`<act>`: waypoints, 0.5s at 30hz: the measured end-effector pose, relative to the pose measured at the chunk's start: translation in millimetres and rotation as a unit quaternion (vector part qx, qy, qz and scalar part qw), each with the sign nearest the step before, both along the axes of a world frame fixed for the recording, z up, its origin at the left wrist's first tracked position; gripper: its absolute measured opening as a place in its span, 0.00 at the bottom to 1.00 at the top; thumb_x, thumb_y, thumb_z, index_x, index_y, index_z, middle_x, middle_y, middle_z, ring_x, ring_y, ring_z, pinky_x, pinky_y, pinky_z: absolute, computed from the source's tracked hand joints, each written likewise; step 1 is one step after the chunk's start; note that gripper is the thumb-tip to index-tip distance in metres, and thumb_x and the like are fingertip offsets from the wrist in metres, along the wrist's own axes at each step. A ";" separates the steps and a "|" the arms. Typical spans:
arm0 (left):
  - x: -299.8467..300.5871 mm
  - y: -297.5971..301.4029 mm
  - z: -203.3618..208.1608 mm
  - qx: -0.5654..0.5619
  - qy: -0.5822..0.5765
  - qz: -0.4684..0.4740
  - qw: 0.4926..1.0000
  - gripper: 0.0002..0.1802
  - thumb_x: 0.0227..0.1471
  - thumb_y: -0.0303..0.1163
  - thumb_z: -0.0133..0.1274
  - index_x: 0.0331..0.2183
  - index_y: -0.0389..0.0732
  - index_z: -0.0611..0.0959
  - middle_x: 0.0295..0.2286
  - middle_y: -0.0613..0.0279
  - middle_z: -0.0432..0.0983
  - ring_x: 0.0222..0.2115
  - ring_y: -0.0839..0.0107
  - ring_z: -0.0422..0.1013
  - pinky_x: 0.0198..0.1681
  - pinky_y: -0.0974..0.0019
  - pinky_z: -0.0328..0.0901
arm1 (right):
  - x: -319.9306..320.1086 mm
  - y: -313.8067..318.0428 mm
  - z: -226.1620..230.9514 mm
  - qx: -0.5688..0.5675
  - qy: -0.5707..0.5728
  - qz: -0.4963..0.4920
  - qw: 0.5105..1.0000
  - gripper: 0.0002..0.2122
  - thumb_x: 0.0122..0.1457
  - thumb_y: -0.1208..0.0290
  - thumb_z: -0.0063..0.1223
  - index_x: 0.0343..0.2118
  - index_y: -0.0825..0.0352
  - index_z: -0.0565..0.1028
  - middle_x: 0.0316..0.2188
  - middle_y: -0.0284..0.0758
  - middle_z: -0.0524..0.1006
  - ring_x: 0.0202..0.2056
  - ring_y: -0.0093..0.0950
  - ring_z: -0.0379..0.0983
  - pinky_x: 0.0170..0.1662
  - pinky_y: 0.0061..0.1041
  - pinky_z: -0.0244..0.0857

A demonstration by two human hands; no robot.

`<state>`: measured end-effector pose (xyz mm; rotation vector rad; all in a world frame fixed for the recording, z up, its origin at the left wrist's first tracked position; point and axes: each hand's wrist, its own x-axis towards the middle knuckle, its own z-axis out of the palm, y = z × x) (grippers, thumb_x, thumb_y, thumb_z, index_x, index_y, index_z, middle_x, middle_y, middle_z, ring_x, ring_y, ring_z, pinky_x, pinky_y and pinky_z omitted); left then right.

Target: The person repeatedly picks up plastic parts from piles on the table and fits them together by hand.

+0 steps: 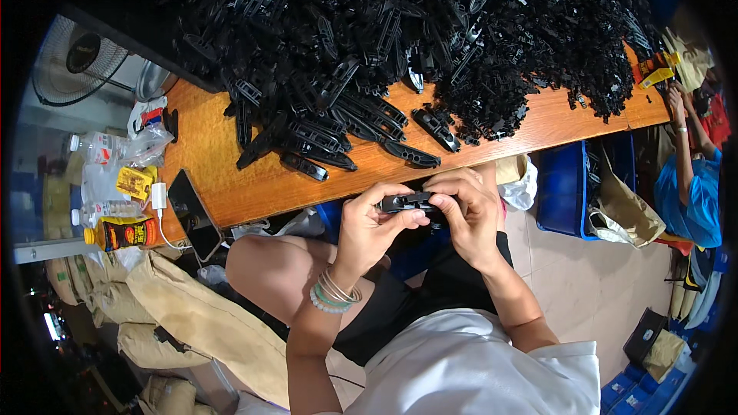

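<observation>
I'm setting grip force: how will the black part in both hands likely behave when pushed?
The black part is probably stiff, looking straight between the left hand and right hand. It seems light, being small beside them. Its narrow shape suggests it could twist if pushed off-centre.

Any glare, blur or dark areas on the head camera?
Head view: black corners surround the round fisheye image; a bright spot glares against the dark lower left; pale glints dot the pile of black parts; the held part between the fingers looks fairly sharp.
</observation>
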<state>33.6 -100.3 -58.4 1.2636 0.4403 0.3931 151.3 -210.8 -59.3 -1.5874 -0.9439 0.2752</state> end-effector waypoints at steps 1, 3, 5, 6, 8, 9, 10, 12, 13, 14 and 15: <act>-1.4 0.7 0.3 -0.001 0.001 0.001 1.000 0.13 0.47 0.17 0.53 0.37 0.29 0.73 0.29 0.54 0.76 0.29 0.70 0.76 0.32 0.73 0.72 | -1.4 1.2 -0.8 -0.006 -0.055 -0.010 0.998 0.02 0.46 0.79 0.56 0.24 0.68 0.75 0.27 0.33 0.76 0.31 0.28 0.70 0.41 0.26 0.54; -3.7 2.7 1.5 -0.008 0.007 0.003 1.000 0.12 0.48 0.17 0.52 0.37 0.29 0.74 0.29 0.53 0.76 0.28 0.68 0.76 0.31 0.73 0.72 | -2.2 2.5 -0.1 -0.013 -0.110 -0.019 0.994 0.02 0.45 0.79 0.57 0.23 0.68 0.75 0.28 0.33 0.75 0.31 0.28 0.70 0.42 0.27 0.53; -6.2 4.7 0.4 -0.011 -0.005 0.003 1.000 0.12 0.48 0.17 0.52 0.38 0.29 0.74 0.29 0.54 0.76 0.28 0.68 0.76 0.31 0.73 0.72 | -0.6 2.6 3.3 -0.011 -0.222 -0.006 0.975 0.05 0.44 0.78 0.58 0.26 0.67 0.76 0.30 0.33 0.75 0.32 0.28 0.70 0.42 0.29 0.52; -7.9 5.9 -0.3 -0.014 -0.016 0.001 1.000 0.12 0.48 0.18 0.52 0.38 0.30 0.74 0.29 0.54 0.76 0.29 0.69 0.76 0.31 0.73 0.72 | -0.4 2.1 2.8 -0.011 -0.222 -0.005 0.975 0.05 0.44 0.78 0.58 0.26 0.67 0.76 0.30 0.33 0.75 0.32 0.28 0.70 0.42 0.29 0.52; -12.0 9.6 -0.9 0.022 -0.010 -0.002 1.000 0.12 0.47 0.17 0.52 0.38 0.30 0.74 0.29 0.55 0.76 0.29 0.70 0.76 0.30 0.73 0.72 | -0.6 0.9 0.6 -0.012 -0.119 0.040 0.992 0.09 0.43 0.77 0.59 0.30 0.69 0.77 0.32 0.35 0.75 0.34 0.29 0.70 0.43 0.28 0.54; -12.9 11.0 -1.2 0.057 -0.004 -0.006 0.998 0.12 0.47 0.17 0.52 0.38 0.30 0.75 0.30 0.56 0.76 0.29 0.70 0.76 0.30 0.73 0.71 | -2.7 0.8 -1.9 -0.006 0.013 0.046 0.999 0.11 0.44 0.77 0.60 0.33 0.71 0.76 0.31 0.37 0.75 0.34 0.31 0.71 0.42 0.27 0.59; -13.7 11.3 -0.5 0.057 -0.004 -0.007 0.998 0.12 0.47 0.17 0.52 0.38 0.30 0.75 0.30 0.56 0.76 0.29 0.70 0.76 0.30 0.73 0.71 | -2.8 -0.6 -1.2 -0.006 0.013 0.046 0.999 0.11 0.44 0.77 0.60 0.33 0.71 0.76 0.31 0.37 0.75 0.34 0.31 0.71 0.42 0.27 0.59; -15.9 9.0 1.3 0.166 0.022 -0.019 0.986 0.11 0.45 0.17 0.52 0.36 0.30 0.76 0.30 0.56 0.75 0.29 0.71 0.76 0.30 0.74 0.71 | -2.4 -3.9 1.9 -0.079 0.130 0.095 0.984 0.10 0.46 0.77 0.60 0.32 0.73 0.76 0.31 0.40 0.75 0.34 0.33 0.72 0.39 0.26 0.63; -16.4 6.9 -0.9 0.120 0.010 -0.017 0.993 0.10 0.46 0.18 0.52 0.35 0.29 0.76 0.31 0.55 0.75 0.27 0.71 0.76 0.29 0.74 0.71 | -4.2 -4.5 -5.7 -0.040 0.090 0.097 0.990 0.09 0.47 0.77 0.59 0.32 0.74 0.75 0.30 0.41 0.75 0.33 0.32 0.73 0.37 0.25 0.65; -16.8 5.7 -1.4 0.119 0.010 -0.019 0.993 0.10 0.46 0.18 0.52 0.35 0.29 0.76 0.31 0.55 0.75 0.27 0.71 0.76 0.29 0.74 0.71 | -8.1 -6.5 -5.9 -0.038 0.074 0.081 0.993 0.09 0.47 0.78 0.59 0.32 0.74 0.75 0.30 0.41 0.75 0.33 0.31 0.73 0.37 0.25 0.65; -17.0 5.7 -1.4 0.087 0.025 -0.023 0.996 0.10 0.46 0.18 0.52 0.35 0.29 0.76 0.30 0.55 0.75 0.27 0.71 0.76 0.28 0.74 0.71 | -9.0 -6.6 -7.9 -0.030 0.075 0.078 0.994 0.09 0.47 0.78 0.58 0.32 0.74 0.75 0.29 0.40 0.75 0.32 0.31 0.73 0.37 0.26 0.65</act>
